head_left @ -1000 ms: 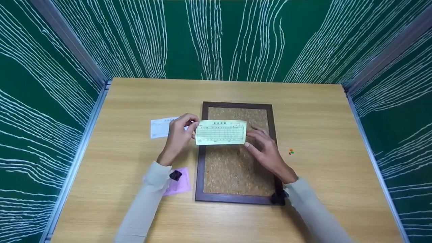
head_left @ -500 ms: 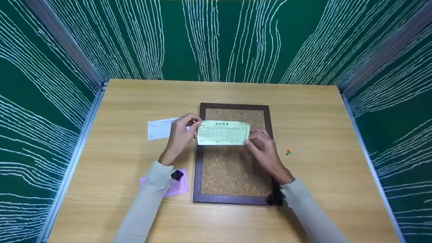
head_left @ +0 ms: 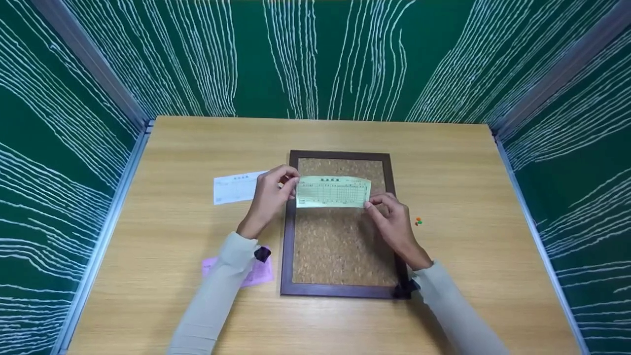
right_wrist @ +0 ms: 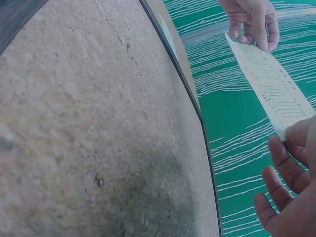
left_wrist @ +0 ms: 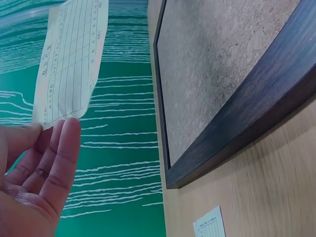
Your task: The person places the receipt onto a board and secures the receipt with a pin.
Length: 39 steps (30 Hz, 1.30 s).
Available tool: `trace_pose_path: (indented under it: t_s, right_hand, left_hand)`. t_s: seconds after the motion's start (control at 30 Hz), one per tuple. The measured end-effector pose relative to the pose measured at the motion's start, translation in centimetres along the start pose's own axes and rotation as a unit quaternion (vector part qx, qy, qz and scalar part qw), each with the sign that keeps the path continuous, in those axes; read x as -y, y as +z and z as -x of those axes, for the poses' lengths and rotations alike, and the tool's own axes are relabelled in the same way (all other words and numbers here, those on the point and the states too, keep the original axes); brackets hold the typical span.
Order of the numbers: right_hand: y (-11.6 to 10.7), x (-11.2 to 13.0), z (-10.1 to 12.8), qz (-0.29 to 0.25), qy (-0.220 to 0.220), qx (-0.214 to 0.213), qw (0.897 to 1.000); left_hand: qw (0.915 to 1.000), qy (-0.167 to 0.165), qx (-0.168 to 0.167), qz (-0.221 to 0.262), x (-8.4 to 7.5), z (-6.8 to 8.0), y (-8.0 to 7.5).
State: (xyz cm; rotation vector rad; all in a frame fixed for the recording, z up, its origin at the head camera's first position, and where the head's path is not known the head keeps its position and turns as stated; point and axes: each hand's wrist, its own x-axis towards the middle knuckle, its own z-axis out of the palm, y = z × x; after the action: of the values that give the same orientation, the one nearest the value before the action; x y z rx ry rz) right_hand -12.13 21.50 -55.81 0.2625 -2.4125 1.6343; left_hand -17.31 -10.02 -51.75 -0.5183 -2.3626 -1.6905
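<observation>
A pale green printed form slip (head_left: 333,192) is held up above the cork board (head_left: 340,251), which lies flat in a dark brown frame. My left hand (head_left: 271,195) pinches the slip's left end between thumb and fingers, as the left wrist view also shows. At the other end my right hand (head_left: 394,222) pinches the lower right corner; in the right wrist view its thumb and forefinger meet there while the other fingers stay apart. Clear space separates the slip from the cork.
A white form slip (head_left: 234,188) lies left of the board, partly behind the left hand. Nearer, a pink slip (head_left: 259,275) sits partly under the left sleeve. Small orange and green push pins (head_left: 418,221) lie right of the board. Green, white-lined walls (head_left: 276,59) enclose the table.
The slip and both hands have shifted slightly right over the board. The right hand's fingers have closed in on the slip's lower right corner. The whole head view has drifted a little.
</observation>
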Motion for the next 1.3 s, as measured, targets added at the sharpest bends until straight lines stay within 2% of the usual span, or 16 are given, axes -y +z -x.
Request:
trace_pose_path:
  t_s: [0.23, 0.6, 0.97, 1.13, 1.3]
  right_hand:
    - [-0.3, -0.4, -0.1, 0.001, 0.004, -0.009, 1.0]
    - [-0.5, -1.2, -0.1, -0.016, 0.024, -0.021, 0.999]
    - [-0.4, -1.6, -0.3, -0.008, 0.07, -0.015, 0.997]
    - [-0.5, 0.1, -0.4, -0.001, 0.084, -0.017, 0.996]
    - [-0.4, 1.2, -0.3, -0.001, 0.092, -0.009, 0.996]
  left_hand:
    - [0.9999, -0.005, 0.016, 0.001, 0.2, -0.6, 0.4]
    - [0.9995, -0.022, 0.021, -0.007, 0.5, -1.3, 1.5]
    - [0.9952, -0.017, 0.035, -0.09, 0.9, -1.5, 1.7]
    - [0.9909, -0.01, 0.045, -0.127, 0.9, -1.7, 1.8]
    - [0.9906, -0.014, 0.055, -0.124, 1.3, -2.1, 2.0]
